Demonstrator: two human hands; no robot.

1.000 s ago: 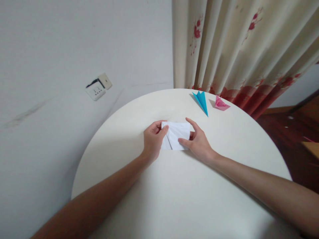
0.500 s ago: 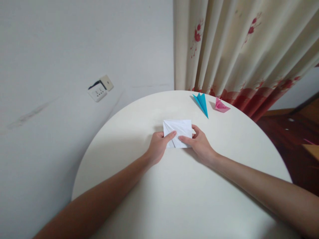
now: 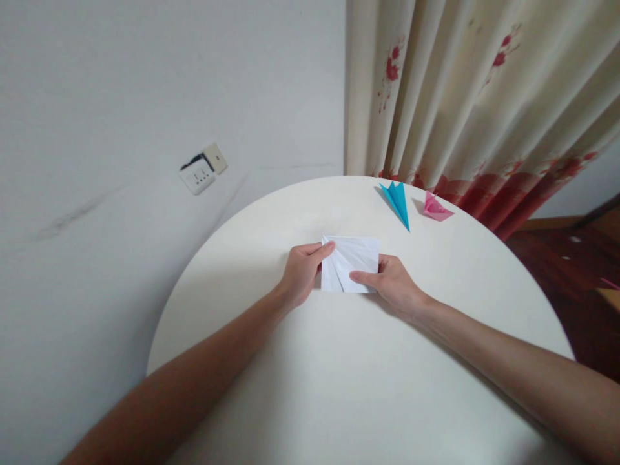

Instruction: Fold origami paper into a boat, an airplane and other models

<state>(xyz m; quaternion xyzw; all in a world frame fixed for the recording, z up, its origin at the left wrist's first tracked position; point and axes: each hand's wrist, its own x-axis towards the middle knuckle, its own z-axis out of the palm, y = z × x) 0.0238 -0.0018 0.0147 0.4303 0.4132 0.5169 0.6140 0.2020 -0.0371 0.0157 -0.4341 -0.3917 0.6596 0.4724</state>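
Note:
A square of folded white paper (image 3: 356, 258), with creases fanning out from its upper left corner, is held between both hands just over the table. My left hand (image 3: 304, 270) pinches its left edge, the thumb lying on top near the upper left corner. On the opposite side my right hand (image 3: 393, 284) grips the right edge, thumb pressed on the lower right part of the face. The fingers of both hands are mostly hidden beneath the paper.
The round white table (image 3: 310, 387) has a blue paper plane (image 3: 398, 205) and a pink folded paper boat (image 3: 436, 208) near its far right edge. Behind stand a flowered curtain (image 3: 436, 97) and a white wall with a socket (image 3: 197, 177).
My left thumb has slid up toward the paper's upper left corner. My right hand has shifted slightly lower along the right edge. The whole view has moved a little.

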